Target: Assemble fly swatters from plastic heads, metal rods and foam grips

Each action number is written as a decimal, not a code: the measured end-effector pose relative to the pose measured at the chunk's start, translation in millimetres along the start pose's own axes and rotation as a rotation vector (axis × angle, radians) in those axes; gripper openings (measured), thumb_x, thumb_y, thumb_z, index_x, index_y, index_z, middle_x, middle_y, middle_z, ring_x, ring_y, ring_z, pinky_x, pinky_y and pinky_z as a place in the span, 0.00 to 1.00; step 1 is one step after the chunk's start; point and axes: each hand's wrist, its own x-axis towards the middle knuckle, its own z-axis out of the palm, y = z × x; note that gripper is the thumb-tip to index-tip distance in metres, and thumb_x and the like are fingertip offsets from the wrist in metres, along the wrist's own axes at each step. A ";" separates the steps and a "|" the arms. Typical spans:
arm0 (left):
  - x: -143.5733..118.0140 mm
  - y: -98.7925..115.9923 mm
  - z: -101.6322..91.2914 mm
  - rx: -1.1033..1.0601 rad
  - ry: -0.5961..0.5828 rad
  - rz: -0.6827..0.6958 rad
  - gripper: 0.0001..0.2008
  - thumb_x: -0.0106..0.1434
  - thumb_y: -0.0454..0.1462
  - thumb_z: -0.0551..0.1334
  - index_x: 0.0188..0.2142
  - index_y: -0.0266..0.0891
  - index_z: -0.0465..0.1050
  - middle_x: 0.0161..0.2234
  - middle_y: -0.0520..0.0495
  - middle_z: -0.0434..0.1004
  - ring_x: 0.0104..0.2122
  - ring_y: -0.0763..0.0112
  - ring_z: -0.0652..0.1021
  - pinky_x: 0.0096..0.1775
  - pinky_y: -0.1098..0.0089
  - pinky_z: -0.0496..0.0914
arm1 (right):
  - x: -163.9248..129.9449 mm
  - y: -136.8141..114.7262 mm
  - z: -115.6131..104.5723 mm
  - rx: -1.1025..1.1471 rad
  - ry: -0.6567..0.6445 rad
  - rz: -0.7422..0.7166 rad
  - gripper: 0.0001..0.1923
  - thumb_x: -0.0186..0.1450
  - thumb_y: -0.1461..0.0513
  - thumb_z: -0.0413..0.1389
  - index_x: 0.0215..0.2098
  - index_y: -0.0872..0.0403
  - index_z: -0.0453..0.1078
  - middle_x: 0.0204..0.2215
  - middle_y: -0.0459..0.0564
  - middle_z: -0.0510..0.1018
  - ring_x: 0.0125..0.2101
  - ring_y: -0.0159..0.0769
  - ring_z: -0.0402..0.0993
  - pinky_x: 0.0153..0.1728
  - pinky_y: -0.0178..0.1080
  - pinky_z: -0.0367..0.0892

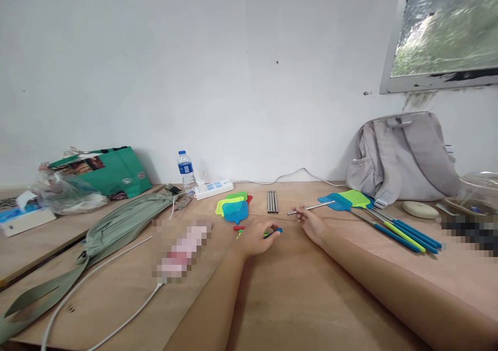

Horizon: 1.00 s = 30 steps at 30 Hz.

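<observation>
My right hand (310, 222) pinches a thin metal rod (321, 205), held slanted above the wooden table. My left hand (257, 237) is curled round a blue handle (277, 231), whose end shows at the fingertips. Red and green handles (238, 228) lie partly hidden behind the left hand. Beyond it rests a pile of loose fly swatter heads (235, 212) in blue, yellow, green and red. Several metal rods (273, 202) lie side by side between the two hands, farther back. On the right are several whole fly swatters (397, 231) with blue or yellow-green heads and handles.
A grey backpack (408, 159) leans on the wall at right, near a round beige case (419, 210). At the back stand a water bottle (185, 170) and a white power strip (213, 189). A green bag (112, 172), a sage strap bag (124, 221) and a white cable (105, 260) lie left.
</observation>
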 end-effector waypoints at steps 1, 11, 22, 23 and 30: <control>0.4 0.9 0.8 -0.003 0.013 -0.005 0.10 0.58 0.39 0.53 0.36 0.41 0.69 0.37 0.49 0.74 0.39 0.69 0.71 0.41 0.69 0.63 | -5.1 -1.9 -1.7 0.026 -0.004 0.007 0.06 0.49 0.60 0.55 0.23 0.53 0.64 0.28 0.47 0.74 0.22 0.28 0.65 0.22 0.33 0.62; 3.2 5.4 5.5 0.060 0.052 0.098 0.12 0.61 0.39 0.50 0.40 0.41 0.67 0.39 0.48 0.73 0.41 0.69 0.70 0.44 0.68 0.62 | -44.0 -26.6 -2.3 0.151 -0.219 0.109 0.18 0.56 0.51 0.46 0.18 0.54 0.67 0.25 0.48 0.70 0.26 0.33 0.67 0.32 0.37 0.64; 5.5 6.0 5.4 0.106 0.128 0.108 0.13 0.62 0.41 0.50 0.42 0.46 0.69 0.40 0.51 0.73 0.39 0.71 0.72 0.41 0.71 0.63 | -48.6 -26.8 6.9 0.136 -0.275 0.123 0.08 0.52 0.59 0.46 0.29 0.52 0.64 0.21 0.44 0.66 0.22 0.32 0.64 0.25 0.36 0.61; 5.9 6.2 6.2 0.092 0.139 0.105 0.12 0.61 0.41 0.50 0.41 0.46 0.69 0.40 0.51 0.73 0.38 0.71 0.72 0.40 0.71 0.64 | -47.9 -26.5 7.5 0.138 -0.265 0.110 0.08 0.52 0.59 0.46 0.28 0.51 0.63 0.18 0.42 0.64 0.19 0.31 0.63 0.22 0.35 0.60; 11.0 22.5 23.2 -0.073 0.119 0.088 0.09 0.59 0.40 0.53 0.37 0.41 0.68 0.36 0.49 0.73 0.37 0.71 0.72 0.39 0.73 0.65 | -49.6 -15.5 21.8 0.063 -0.238 0.111 0.09 0.47 0.56 0.44 0.20 0.52 0.61 0.14 0.42 0.61 0.12 0.28 0.55 0.11 0.32 0.50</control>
